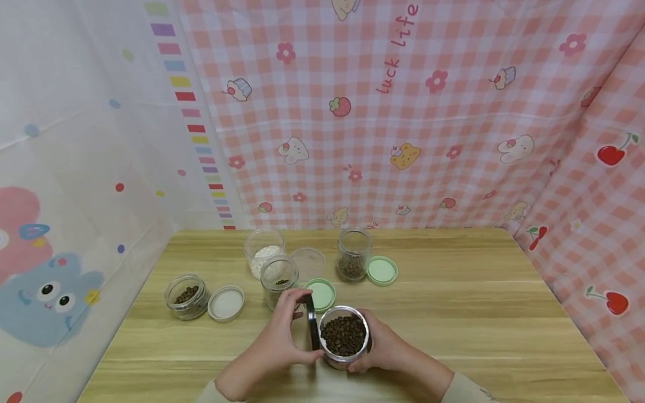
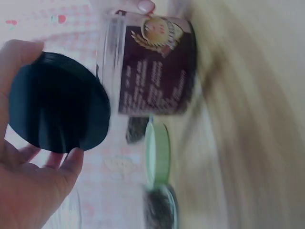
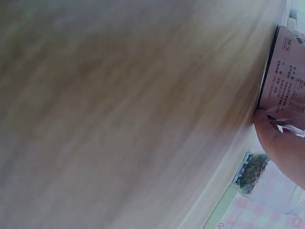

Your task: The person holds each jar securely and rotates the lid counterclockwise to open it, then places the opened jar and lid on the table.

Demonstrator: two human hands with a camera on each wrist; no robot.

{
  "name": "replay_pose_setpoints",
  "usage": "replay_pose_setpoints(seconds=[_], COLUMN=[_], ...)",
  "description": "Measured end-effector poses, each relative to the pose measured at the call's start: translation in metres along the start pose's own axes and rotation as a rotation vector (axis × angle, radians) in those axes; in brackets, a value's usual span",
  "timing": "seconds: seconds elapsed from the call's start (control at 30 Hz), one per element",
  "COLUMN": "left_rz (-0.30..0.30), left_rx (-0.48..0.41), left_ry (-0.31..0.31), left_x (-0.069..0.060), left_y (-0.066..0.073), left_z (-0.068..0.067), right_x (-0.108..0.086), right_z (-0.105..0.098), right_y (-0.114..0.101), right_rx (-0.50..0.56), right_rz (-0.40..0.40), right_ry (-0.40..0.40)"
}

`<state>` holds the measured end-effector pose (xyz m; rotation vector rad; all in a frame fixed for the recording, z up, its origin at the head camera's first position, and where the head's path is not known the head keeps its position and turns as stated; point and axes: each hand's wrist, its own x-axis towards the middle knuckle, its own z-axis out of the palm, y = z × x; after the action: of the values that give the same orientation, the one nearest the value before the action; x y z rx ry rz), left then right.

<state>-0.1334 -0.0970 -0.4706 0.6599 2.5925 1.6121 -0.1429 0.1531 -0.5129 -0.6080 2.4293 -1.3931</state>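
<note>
My left hand [image 1: 289, 338] pinches a round black lid [image 2: 59, 102] by its rim, thumb on one side and fingertips on the other. The lid stands on edge just left of a labelled jar [image 2: 157, 67], whose open top shows dark brown beans [image 1: 344, 336]. My right hand [image 1: 380, 344] grips that jar around its right side. In the right wrist view the thumb lies near the base of the jar's printed label [image 3: 286, 78]. Whether the lid touches the jar rim cannot be told.
Behind stand a jar of white grains [image 1: 265, 254], a jar with few beans [image 1: 279, 282] and a ribbed jar [image 1: 354, 257]. Green lids [image 1: 382, 271] lie near them, with a clear lid [image 1: 308, 264]. At left are a short bean jar [image 1: 187, 298] and a white lid [image 1: 226, 304].
</note>
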Motion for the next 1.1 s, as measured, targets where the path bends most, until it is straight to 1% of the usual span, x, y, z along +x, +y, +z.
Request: replay_pose_setpoints(seconds=[0.07,0.2,0.33,0.47,0.53,0.7,0.77,0.87,1.0,1.1], left_rz=[-0.019,-0.075,-0.116,-0.163,-0.173,-0.187,-0.187,-0.184,-0.189,-0.195], left_rx=[-0.013,-0.008,-0.001,-0.002,0.01,0.077,0.098,0.103,0.095,0.113], left_ry=[0.006,0.011,0.017,0.033,0.046,0.074,0.069,0.04,-0.006,-0.021], left_x=[-0.005,-0.012,-0.017,-0.021,-0.023,-0.025,-0.025,-0.025,-0.026,-0.027], left_y=[-0.004,-0.007,-0.009,-0.015,-0.018,-0.021,-0.022,-0.025,-0.033,-0.039], left_z=[-0.004,-0.011,-0.016,-0.019,-0.019,-0.019,-0.019,-0.016,-0.012,-0.009], right_x=[0.0,0.0,0.0,0.0,0.0,0.0,0.0,0.0,0.0,0.0], right_z=[0.0,-0.001,-0.001,-0.001,-0.001,-0.001,-0.001,-0.001,0.0,0.0], right_y=[-0.001,-0.002,-0.003,-0.003,-0.002,-0.003,-0.003,-0.002,-0.002,-0.002], right_rx=[-0.001,-0.004,-0.007,-0.007,-0.007,-0.007,-0.008,-0.016,-0.018,-0.027], right_rz=[0.0,0.008,0.009,0.007,0.006,0.003,0.005,0.008,0.013,0.016], right_ry=[0.002,0.002,0.002,0.001,0.0,0.001,0.003,0.004,0.005,0.01])
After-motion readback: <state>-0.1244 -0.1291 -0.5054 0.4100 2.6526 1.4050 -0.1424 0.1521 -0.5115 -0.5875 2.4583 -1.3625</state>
